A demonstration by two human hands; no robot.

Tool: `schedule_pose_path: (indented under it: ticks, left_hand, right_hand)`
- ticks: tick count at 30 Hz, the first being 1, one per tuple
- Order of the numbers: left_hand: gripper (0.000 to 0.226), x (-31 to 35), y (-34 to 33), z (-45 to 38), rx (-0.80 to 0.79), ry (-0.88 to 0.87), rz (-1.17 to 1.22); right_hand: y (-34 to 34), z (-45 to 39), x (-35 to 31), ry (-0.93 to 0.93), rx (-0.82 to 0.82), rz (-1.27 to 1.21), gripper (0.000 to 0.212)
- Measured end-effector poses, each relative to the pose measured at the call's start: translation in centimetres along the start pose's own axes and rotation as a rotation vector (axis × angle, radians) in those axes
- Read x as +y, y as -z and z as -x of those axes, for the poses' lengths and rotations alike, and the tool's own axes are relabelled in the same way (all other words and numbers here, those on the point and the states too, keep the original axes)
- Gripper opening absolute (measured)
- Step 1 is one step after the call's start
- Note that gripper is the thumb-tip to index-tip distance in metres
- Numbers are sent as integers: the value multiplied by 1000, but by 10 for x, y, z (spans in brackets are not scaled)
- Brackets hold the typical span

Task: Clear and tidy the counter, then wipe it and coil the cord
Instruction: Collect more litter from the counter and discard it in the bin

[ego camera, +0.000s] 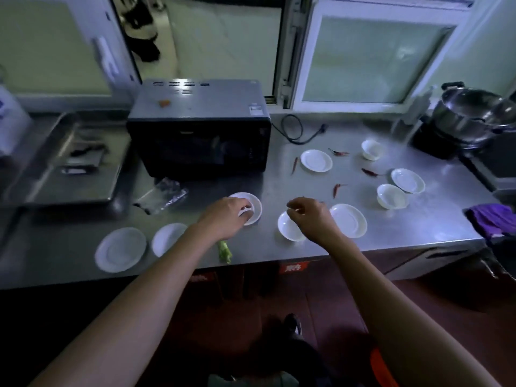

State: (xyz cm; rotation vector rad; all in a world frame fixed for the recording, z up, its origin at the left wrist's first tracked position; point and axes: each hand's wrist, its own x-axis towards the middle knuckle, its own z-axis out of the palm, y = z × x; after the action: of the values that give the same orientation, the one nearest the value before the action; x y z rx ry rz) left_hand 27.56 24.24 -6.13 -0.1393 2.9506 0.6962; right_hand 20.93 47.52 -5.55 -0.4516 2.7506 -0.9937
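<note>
A: Count on your surface [279,180]?

B: Six saucers, two small bowls, four dried chillies, one green stalk [224,251] at the front edge.

A: Your hands?

B: Your left hand [226,217] curled over a saucer [252,203], gripping something small and white. Your right hand [310,216] hung loosely curled above another saucer [287,227]; a grip I could not tell.

A: Cord?

B: Cord [296,131] lay uncoiled behind, beside the oven [199,129]. Purple cloth [491,219] sat at the right edge. Open room lay mid-surface.
</note>
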Motion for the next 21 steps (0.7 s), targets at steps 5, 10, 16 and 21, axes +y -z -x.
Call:
schedule_pose_path:
  ticks: [5,10,16,21]
  left_hand:
    - [31,-26,20,-9,63,106,54]
    - [29,-41,41,-27,127,175,39]
    - [30,-63,65,-47,223,250,-13]
    - [31,-88,94,-55,305,331,-29]
  right_hand:
    - [-19,-36,-30,100,-80,-28,24]
    - [-28,-85,-49,169,-123,-43,24]
    - [-36,-138,-74,293,-147,-69,24]
    - [-45,-174,-109,488,-161,-105,23]
